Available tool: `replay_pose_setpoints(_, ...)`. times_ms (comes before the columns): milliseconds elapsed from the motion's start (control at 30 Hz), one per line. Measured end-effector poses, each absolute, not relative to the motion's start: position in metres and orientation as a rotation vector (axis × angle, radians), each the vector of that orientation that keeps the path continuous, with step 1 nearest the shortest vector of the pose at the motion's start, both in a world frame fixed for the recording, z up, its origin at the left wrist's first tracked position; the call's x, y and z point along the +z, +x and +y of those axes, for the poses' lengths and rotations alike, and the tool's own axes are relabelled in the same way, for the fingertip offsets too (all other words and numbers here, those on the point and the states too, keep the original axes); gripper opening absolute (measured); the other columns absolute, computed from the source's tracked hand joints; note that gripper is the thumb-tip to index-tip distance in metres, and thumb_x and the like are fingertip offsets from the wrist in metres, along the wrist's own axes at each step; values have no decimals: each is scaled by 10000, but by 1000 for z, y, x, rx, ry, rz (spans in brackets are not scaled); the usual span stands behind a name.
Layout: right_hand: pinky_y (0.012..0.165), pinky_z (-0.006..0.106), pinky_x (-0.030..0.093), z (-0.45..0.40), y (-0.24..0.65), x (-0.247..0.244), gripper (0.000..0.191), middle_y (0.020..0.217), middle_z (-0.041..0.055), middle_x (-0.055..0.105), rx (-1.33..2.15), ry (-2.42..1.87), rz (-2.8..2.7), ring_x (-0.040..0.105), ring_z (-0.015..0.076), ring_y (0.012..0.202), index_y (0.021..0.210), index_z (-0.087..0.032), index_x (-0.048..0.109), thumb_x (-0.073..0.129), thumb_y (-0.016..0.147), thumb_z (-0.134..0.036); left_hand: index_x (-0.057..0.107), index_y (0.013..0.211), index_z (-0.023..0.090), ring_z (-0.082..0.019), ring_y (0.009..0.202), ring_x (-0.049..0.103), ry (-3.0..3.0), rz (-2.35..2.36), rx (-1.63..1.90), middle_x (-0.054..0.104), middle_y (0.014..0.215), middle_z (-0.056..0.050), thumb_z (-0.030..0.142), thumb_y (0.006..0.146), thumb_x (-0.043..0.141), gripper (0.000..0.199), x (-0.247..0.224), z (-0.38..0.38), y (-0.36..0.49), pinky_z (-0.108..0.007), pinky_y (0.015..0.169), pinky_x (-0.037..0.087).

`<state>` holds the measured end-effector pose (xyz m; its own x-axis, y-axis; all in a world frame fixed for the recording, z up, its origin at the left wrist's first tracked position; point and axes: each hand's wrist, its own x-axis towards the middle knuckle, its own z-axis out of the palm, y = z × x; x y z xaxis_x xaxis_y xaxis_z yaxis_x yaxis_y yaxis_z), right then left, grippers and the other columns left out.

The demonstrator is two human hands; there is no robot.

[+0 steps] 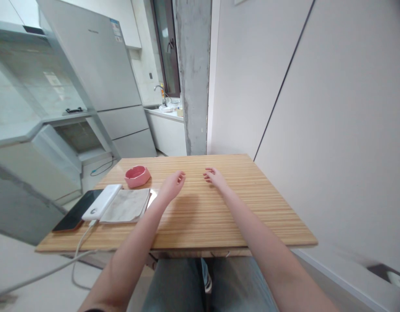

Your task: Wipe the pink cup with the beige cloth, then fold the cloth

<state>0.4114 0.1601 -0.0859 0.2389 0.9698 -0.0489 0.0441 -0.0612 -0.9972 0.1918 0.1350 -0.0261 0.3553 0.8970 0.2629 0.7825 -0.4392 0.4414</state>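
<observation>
Both of my hands hover over the wooden table (226,221), apart from each other. My left hand (173,185) has loosely curled fingers and nothing visible in it; it is to the right of a folded grey cloth (125,206) and a pink octagonal bowl (137,176). My right hand (214,177) is held with its fingers apart, and nothing shows between them. The bowl stands near the table's far left corner. Beside the cloth lies a white power bank (102,202) with a cable plugged into its near end.
A dark tablet-like slab (77,211) lies at the table's left edge. The white cable (77,255) hangs off the near left side. A wall (304,130) rises along the right. Behind the table are a fridge (99,65) and a sink counter (167,130).
</observation>
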Motion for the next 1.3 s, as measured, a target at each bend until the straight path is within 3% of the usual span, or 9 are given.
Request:
replay_pose_setpoints(100,698,280,537,161,406,-99,483,986,17,628,956,-1265,-933,628,108,713,1192,-248,465,461,724,-128,595,1058,183,-189,843,644,2505,1382,604,692,910,-77,243,888,417,253,-37,156,243,-308,781,486)
replay_pose_setpoints(200,818,300,528,157,405,-109,589,1149,46,590,860,-1166,-1033,642,121,882,1238,-249,460,460,673,-83,620,1027,175,-205,871,643,2561,1246,525,696,918,-87,212,848,473,235,-59,169,273,-328,811,485)
replay_pose_setpoints(333,979,358,454,149,403,-111,427,1091,49,645,747,-1223,-1344,610,158,1011,1076,-213,598,477,687,-81,613,1103,153,-188,972,629,2398,1038,731,694,1050,-87,82,766,469,373,-86,171,282,-308,885,478)
replay_pose_setpoints(433,992,373,439,143,401,-108,316,1040,55,666,643,-1295,-1492,602,174,1012,1026,-194,623,501,742,-129,648,1029,130,-199,979,629,2336,967,806,697,1051,-98,46,722,465,367,-93,168,279,-328,910,477)
replay_pose_setpoints(800,983,357,450,142,401,-105,307,1084,67,665,677,-1320,-1475,612,158,1026,1064,-187,605,525,774,-127,634,1075,147,-203,998,622,2434,997,691,687,1067,-95,75,773,471,350,-79,163,276,-333,916,473)
replay_pose_setpoints(900,946,355,479,146,403,-109,331,1146,106,648,736,-1321,-1375,613,165,1059,1131,-172,575,539,802,-177,611,1129,168,-229,1067,579,2586,1263,800,661,1098,-104,166,853,448,320,-55,163,244,-413,1004,401)
replay_pose_setpoints(1033,945,350,481,150,404,-115,268,1118,113,664,746,-1347,-1344,630,160,1033,1073,-162,603,540,813,-177,508,1253,119,-302,1293,367,2289,2103,1387,488,1347,-140,239,897,429,384,-33,163,165,-579,1118,139)
replay_pose_setpoints(1133,955,347,475,151,404,-117,208,1063,80,688,741,-1350,-1373,645,148,990,1007,-183,629,541,818,-178,427,1320,66,-431,1360,207,1872,2473,1387,257,1483,-233,364,884,459,529,-39,166,118,-682,1044,163)
replay_pose_setpoints(1300,937,348,481,150,407,-115,164,987,51,703,730,-1366,-1362,652,148,937,945,-192,645,544,816,-203,542,1205,111,-471,1383,112,1767,2448,1096,323,1439,-242,343,842,486,434,-58,172,98,-712,1002,183)
